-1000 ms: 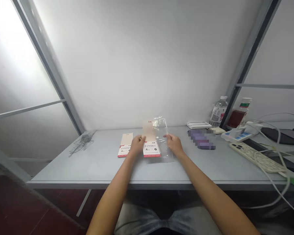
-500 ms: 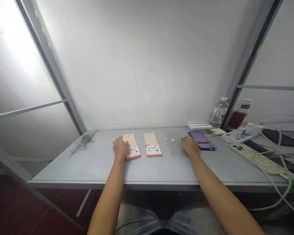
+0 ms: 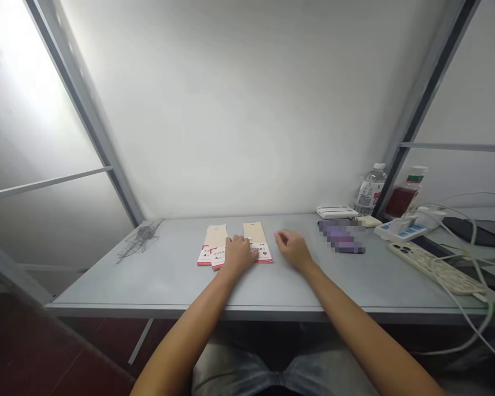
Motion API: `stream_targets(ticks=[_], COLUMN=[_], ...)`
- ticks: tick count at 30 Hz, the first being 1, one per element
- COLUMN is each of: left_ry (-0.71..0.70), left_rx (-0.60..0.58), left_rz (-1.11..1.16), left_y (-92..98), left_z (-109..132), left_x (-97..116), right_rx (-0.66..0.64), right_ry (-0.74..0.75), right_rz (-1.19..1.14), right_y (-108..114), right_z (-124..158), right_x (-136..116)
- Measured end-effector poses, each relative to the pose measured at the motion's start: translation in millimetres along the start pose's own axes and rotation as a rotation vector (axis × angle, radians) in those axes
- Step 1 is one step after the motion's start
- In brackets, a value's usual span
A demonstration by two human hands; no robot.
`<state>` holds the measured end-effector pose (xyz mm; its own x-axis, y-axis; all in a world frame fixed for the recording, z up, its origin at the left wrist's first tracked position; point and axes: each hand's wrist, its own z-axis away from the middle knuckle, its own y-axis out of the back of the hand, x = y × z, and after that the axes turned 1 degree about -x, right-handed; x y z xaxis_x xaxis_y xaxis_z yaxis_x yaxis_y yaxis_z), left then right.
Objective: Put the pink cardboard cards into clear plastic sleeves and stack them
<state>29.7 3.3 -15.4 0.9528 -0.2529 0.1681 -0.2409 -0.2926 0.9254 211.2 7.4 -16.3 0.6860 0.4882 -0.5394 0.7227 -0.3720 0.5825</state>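
My left hand [image 3: 238, 254] lies palm down, fingers a little apart, over the near part of a beige card packet [image 3: 254, 229] with a white band and red edge. A tiny white piece [image 3: 249, 238] is by its fingertips. Left of this hand, two similar packets overlap: one packet [image 3: 204, 256] sticks out under the other packet [image 3: 218, 256]. To the right, my right hand [image 3: 293, 250] is low over the table with its fingers curled into a pinch. What they hold, if anything, is too small to make out.
A phone [image 3: 341, 237] lies right of my right hand. Behind it are a white box-like device [image 3: 336, 212] and a clear bottle [image 3: 371, 190]. A power strip [image 3: 400, 228], a cased phone [image 3: 435, 268] and cables crowd the right side. A dark wire tangle [image 3: 142, 239] lies left.
My left hand has moved right, from the left packets to the right one, uncovering the two overlapping packets. My right hand has moved left, away from the phone, to where small white pieces showed.
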Motion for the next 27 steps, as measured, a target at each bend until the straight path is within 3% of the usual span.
stream_targets(ticks=[3,7,10,15,21,24,27], left_ry=[0.021,0.058,0.06,0.13,0.193,0.157,0.051], left_rx=[-0.066,-0.181,-0.182,-0.087,0.239,0.299,0.235], left_rz=[-0.016,-0.012,0.002,0.092,0.516,0.668,0.699], left_y=[2.8,7.3,6.5,4.1,12.9,14.6,12.1], left_z=[-2,-3,-2,1,2,3,5], left_x=[1,0,-2,-7,-9,-5,1], right_rx=[-0.081,-0.09,-0.111,-0.126,-0.069,-0.083,-0.199], right_ry=[0.051,0.041,0.043,0.054,-0.065,-0.208,-0.315], right_rz=[-0.014,0.0,-0.002,-0.022,-0.031,-0.291,-0.664], right_y=[-5,-6,-6,-6,-5,-5,-7], right_z=[4,5,5,6,6,4,1], right_x=[-12,-13,-12,-15,-17,-19,-21])
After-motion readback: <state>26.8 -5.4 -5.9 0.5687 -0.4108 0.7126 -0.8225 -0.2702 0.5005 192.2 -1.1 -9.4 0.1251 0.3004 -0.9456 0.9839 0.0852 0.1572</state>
